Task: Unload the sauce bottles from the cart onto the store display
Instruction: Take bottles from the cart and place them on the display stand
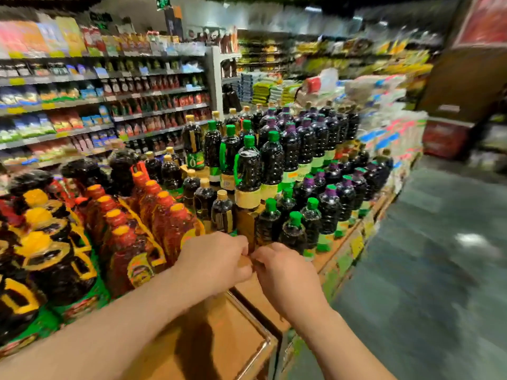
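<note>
Dark sauce bottles (248,171) with green, purple and tan caps stand packed in tiers on the display (354,242). Both hands meet at its front edge: left hand (216,260) and right hand (285,272) pinch a brown cardboard box (219,333); its contents are hidden.

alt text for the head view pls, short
Left hand and right hand meet, fingers curled, on a brown cardboard flap at the front of a store display packed with dark sauce bottles. Image is motion-blurred.
</note>
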Action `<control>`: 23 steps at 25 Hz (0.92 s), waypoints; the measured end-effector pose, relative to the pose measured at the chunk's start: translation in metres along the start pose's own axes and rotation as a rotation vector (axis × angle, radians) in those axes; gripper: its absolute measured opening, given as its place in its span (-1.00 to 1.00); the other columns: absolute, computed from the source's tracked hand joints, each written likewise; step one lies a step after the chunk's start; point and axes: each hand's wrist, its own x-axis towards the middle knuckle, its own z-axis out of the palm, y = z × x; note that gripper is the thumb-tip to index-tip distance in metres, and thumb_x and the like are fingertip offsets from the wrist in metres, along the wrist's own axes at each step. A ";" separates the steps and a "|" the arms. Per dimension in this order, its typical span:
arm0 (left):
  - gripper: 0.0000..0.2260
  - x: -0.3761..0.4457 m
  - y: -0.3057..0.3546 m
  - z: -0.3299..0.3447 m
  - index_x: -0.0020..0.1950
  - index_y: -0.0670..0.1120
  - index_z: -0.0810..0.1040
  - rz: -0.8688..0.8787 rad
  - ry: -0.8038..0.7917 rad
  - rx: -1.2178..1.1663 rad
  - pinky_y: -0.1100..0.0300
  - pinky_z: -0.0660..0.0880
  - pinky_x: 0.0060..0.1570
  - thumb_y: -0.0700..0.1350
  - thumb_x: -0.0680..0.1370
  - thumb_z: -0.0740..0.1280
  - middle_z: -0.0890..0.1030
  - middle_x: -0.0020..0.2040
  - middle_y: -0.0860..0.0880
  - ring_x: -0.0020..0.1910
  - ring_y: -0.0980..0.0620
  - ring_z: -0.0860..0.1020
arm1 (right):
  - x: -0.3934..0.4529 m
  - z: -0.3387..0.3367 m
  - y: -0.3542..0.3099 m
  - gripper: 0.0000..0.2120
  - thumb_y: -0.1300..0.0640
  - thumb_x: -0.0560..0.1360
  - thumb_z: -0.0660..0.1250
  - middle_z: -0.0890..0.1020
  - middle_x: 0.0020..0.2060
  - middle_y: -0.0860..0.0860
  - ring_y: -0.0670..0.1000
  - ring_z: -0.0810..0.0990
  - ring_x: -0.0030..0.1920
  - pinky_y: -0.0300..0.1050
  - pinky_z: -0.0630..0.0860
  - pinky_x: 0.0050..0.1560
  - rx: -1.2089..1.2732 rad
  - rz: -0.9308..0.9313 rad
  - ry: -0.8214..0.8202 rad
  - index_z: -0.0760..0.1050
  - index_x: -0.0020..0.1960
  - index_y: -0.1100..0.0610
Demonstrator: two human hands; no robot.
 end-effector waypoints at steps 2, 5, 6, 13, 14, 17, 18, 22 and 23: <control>-0.69 -0.007 0.031 0.004 0.20 0.17 0.48 0.121 0.007 -0.027 0.13 0.52 -0.20 0.23 0.52 0.20 0.60 -0.02 0.08 0.01 0.01 0.56 | -0.042 -0.015 0.010 -0.81 0.03 0.48 0.24 0.55 -0.14 -0.09 0.04 0.60 -0.16 -0.11 0.42 -0.37 -0.067 0.116 0.038 0.54 0.07 -0.12; -0.70 -0.015 0.089 0.007 0.13 0.16 0.49 0.277 -0.002 -0.050 0.13 0.54 -0.14 0.27 0.49 0.23 0.60 -0.02 0.09 0.02 0.01 0.56 | -0.109 -0.047 0.026 -0.80 0.00 0.50 0.22 0.58 -0.07 -0.06 0.06 0.60 -0.07 -0.06 0.50 -0.26 -0.124 0.324 0.052 0.53 0.08 -0.09; -0.69 -0.019 0.111 0.007 0.12 0.16 0.49 0.342 -0.009 -0.048 0.12 0.53 -0.14 0.28 0.49 0.23 0.60 -0.02 0.08 0.03 0.02 0.56 | -0.132 -0.056 0.033 -0.79 -0.03 0.53 0.18 0.56 -0.03 -0.06 0.07 0.59 -0.03 -0.05 0.49 -0.22 -0.144 0.395 0.054 0.51 0.11 -0.08; -0.57 -0.062 0.275 -0.007 0.19 0.14 0.47 0.790 0.047 -0.039 0.17 0.38 -0.16 0.39 0.49 0.19 0.62 0.06 0.09 0.14 0.06 0.56 | -0.298 -0.115 0.077 -0.77 -0.14 0.49 0.29 0.60 -0.01 -0.06 0.05 0.60 -0.01 -0.05 0.52 -0.17 -0.208 0.812 0.212 0.56 0.08 -0.08; -0.55 -0.071 0.300 -0.007 0.19 0.15 0.47 0.850 0.047 -0.043 0.17 0.40 -0.13 0.41 0.48 0.19 0.62 0.06 0.08 0.14 0.05 0.56 | -0.323 -0.123 0.081 -0.79 -0.13 0.45 0.35 0.61 -0.08 -0.07 0.04 0.63 -0.09 -0.08 0.52 -0.25 -0.226 0.865 0.222 0.58 0.03 -0.08; -0.53 -0.101 0.377 -0.010 0.19 0.16 0.48 1.027 0.036 -0.055 0.16 0.43 -0.08 0.43 0.46 0.20 0.63 0.07 0.09 0.15 0.04 0.56 | -0.400 -0.151 0.095 -0.81 -0.14 0.35 0.41 0.60 -0.24 -0.09 0.00 0.64 -0.26 -0.17 0.47 -0.42 -0.292 0.991 0.320 0.59 -0.10 -0.09; -0.53 -0.113 0.403 -0.012 0.20 0.16 0.47 1.084 0.029 -0.055 0.15 0.43 -0.09 0.44 0.46 0.20 0.63 0.07 0.09 0.16 0.04 0.56 | -0.426 -0.164 0.098 -0.80 -0.15 0.39 0.38 0.61 -0.19 -0.09 0.00 0.64 -0.19 -0.16 0.49 -0.35 -0.301 1.046 0.297 0.59 -0.05 -0.09; -0.52 -0.159 0.499 -0.018 0.20 0.15 0.47 1.268 -0.006 -0.041 0.14 0.37 -0.14 0.43 0.46 0.20 0.62 0.08 0.09 0.17 0.02 0.54 | -0.517 -0.204 0.105 -0.70 -0.18 0.55 0.21 0.55 0.11 -0.11 -0.02 0.53 0.15 -0.09 0.45 -0.03 -0.328 1.214 0.227 0.48 0.22 -0.11; -0.52 -0.170 0.523 -0.018 0.18 0.14 0.48 1.302 -0.011 -0.042 0.14 0.39 -0.14 0.43 0.46 0.20 0.62 0.06 0.08 0.15 0.01 0.55 | -0.538 -0.213 0.108 -0.69 -0.19 0.55 0.21 0.54 0.11 -0.11 -0.03 0.52 0.16 -0.10 0.44 -0.02 -0.322 1.265 0.232 0.48 0.23 -0.12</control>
